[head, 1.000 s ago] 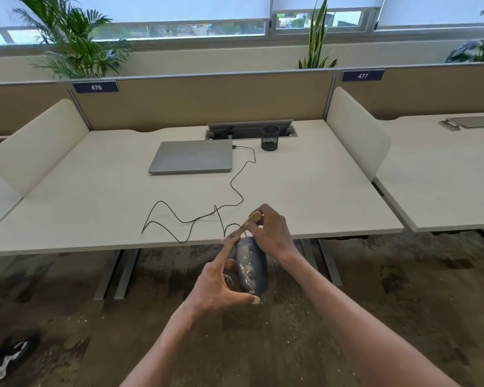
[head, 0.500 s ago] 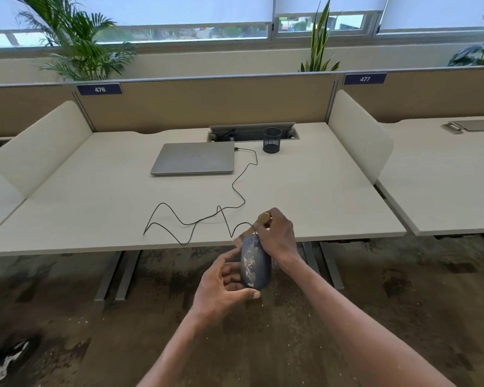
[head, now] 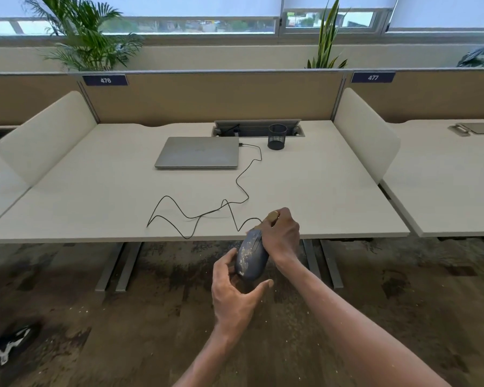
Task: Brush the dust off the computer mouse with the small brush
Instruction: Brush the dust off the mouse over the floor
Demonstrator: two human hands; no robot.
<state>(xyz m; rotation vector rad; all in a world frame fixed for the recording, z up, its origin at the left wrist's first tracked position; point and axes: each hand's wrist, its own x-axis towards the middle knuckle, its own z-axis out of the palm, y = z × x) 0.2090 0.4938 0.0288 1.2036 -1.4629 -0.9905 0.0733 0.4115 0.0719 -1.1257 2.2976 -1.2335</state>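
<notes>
Dusty dark-blue computer mouse (head: 250, 258) is held in the air in front of the white desk (head: 305, 191), at 6 o'clock from the closed grey laptop (head: 197, 152). The left hand (head: 234, 291) grips its lower end. The right hand (head: 281, 237) pinches the small wooden-handled brush (head: 271, 217) against its top, bristles hidden.

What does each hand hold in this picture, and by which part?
The left hand cups the dusty computer mouse round its rear end and sides. The right hand grips the small brush by its wooden handle.
</notes>
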